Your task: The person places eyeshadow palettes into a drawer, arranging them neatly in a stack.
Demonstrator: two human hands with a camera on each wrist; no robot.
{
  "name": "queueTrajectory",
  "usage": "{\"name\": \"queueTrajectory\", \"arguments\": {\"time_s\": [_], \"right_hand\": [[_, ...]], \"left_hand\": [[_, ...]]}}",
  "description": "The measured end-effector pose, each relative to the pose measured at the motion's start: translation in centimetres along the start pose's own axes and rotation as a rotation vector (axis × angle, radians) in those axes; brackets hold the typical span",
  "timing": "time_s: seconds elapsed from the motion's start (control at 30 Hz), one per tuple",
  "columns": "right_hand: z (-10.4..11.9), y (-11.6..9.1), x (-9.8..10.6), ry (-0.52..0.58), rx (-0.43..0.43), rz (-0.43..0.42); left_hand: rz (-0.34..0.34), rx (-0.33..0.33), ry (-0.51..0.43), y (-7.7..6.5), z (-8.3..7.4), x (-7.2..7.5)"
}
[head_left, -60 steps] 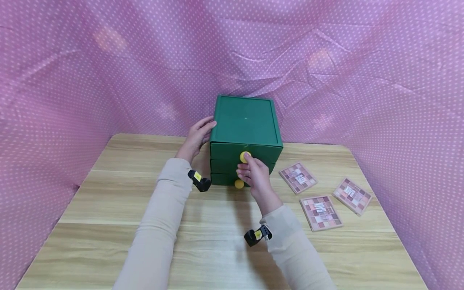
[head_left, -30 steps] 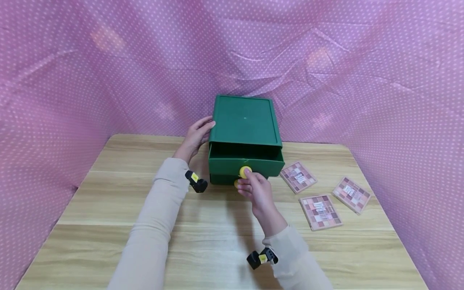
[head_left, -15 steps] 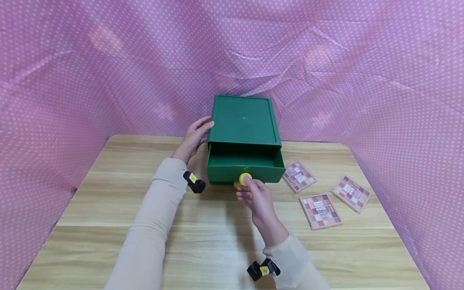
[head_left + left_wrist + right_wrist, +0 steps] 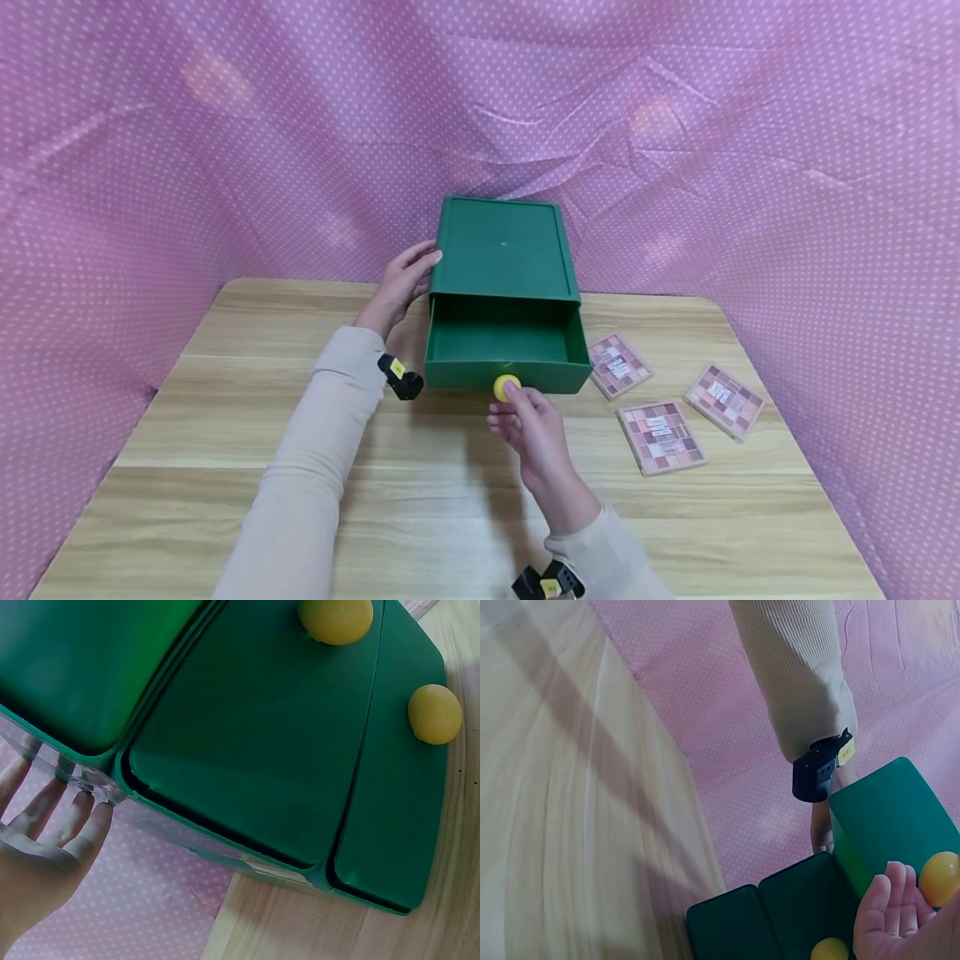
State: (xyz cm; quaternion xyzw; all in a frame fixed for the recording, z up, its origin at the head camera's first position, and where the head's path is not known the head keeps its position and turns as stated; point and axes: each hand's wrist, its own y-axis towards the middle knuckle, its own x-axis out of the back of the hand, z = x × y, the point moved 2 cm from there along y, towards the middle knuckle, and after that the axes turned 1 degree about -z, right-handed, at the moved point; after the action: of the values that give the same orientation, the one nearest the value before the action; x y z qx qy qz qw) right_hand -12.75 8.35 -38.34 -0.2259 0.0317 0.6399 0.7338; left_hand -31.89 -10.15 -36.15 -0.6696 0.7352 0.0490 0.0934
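A green drawer cabinet [image 4: 502,246] stands at the back middle of the table. Its top drawer [image 4: 457,377] is pulled well out, and the bare green floor inside shows in the head view. My right hand [image 4: 536,437] pinches that drawer's round yellow knob [image 4: 504,387] between thumb and fingers. Against the cabinet's left side rests my left hand [image 4: 405,279]; the left wrist view has its fingers [image 4: 90,832] fairly straight, touching the clear side wall. Two lower drawers there stay closed, with a middle knob [image 4: 335,616] and a bottom knob [image 4: 435,714].
Right of the cabinet lie three eyeshadow palettes: one palette [image 4: 618,365] close to the open drawer, another palette [image 4: 662,439] nearer the front, a third palette [image 4: 726,402] farther right. A pink dotted curtain [image 4: 337,125] surrounds the wooden table [image 4: 225,392].
The top drawer, closed two seconds ago, has slid out toward me as my right hand drew its knob back. My left hand stays at the cabinet's side. The palettes lie as before.
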Motion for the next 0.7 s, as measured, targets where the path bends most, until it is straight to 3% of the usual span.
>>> {"name": "queueTrajectory", "arguments": {"time_s": [0.7], "right_hand": [[-0.4,-2.4,0.3,-0.02,-0.022,-0.002]], "left_hand": [[0.004,-0.007,0.0,0.4,0.0,0.1]]}}
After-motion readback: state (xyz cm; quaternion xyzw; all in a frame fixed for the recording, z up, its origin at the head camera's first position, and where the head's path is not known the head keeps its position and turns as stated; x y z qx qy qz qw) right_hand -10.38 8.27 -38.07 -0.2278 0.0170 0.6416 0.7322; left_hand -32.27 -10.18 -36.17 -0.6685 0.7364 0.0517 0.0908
